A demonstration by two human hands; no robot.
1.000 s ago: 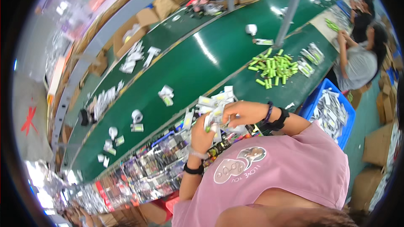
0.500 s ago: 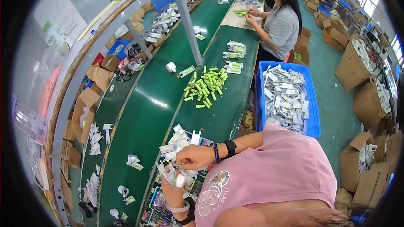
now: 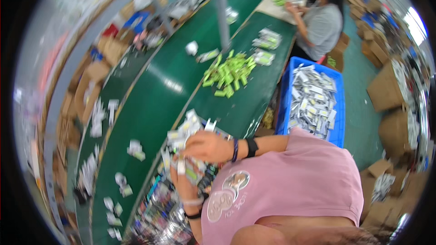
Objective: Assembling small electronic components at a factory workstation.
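My right hand [image 3: 206,146] rests on top of a bundle of small white and grey packets [image 3: 184,134] at the near edge of the green belt [image 3: 150,104]. My left hand [image 3: 181,179] grips the same bundle from below, wrist upward. The packets fan out between both hands, and the blur hides their detail. A dark band and a bracelet sit on my right wrist, a white one and a dark one on my left.
A pile of green sticks [image 3: 229,72] lies further up the belt. A blue crate [image 3: 313,100] of packets stands to my right. Another person [image 3: 320,18] sits at the far end. Cardboard boxes [image 3: 386,86] line the floor; loose packets [image 3: 97,118] dot the belt's left side.
The view has swung, so the belt and crate sit differently. My hands stay together on the bundle, the right hand now over it and the left under.
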